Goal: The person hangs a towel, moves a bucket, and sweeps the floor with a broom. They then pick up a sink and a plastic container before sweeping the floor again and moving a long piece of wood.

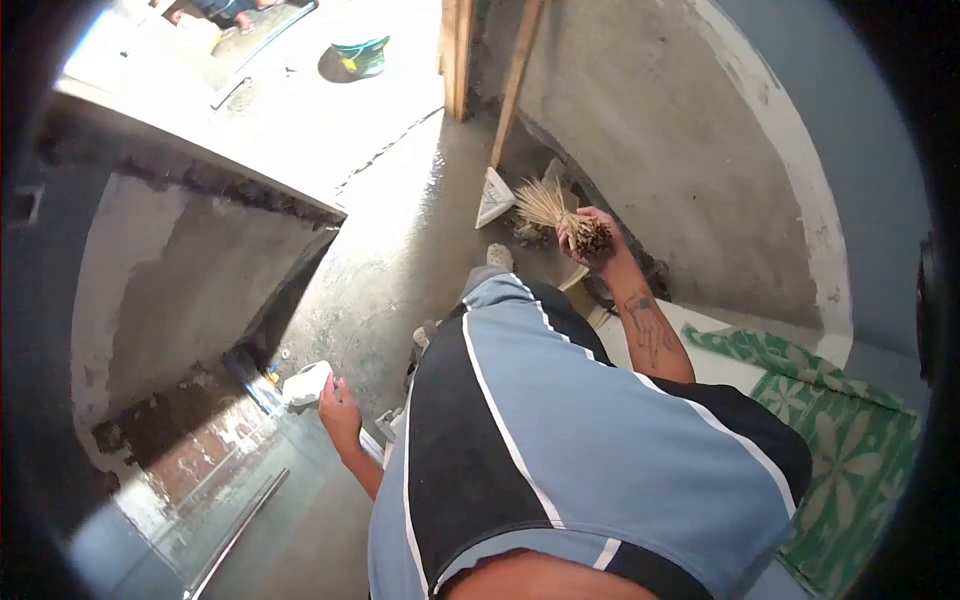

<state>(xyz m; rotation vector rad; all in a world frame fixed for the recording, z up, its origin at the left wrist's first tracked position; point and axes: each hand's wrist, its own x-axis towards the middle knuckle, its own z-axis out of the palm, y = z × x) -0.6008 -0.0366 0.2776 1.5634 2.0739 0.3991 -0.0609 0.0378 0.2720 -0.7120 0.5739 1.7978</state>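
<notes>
My right hand (592, 240) is raised in front of me and grips the bound end of a straw hand broom (548, 208), whose bristles fan out to the left above the wet concrete floor (400, 250). My left hand (338, 408) hangs low at my side and holds a white crumpled cloth or bag (306, 384). My blue and black striped shorts (560, 440) fill the lower middle of the view, and one foot (497, 258) shows beyond them.
A white folded paper (494, 197) lies on the floor near a leaning wooden pole (515, 80). A grey plastered wall (680, 150) stands right, a low wall (190, 270) left. A green patterned cloth (850, 430) lies at the right. A green basin (360, 58) sits outside in sunlight.
</notes>
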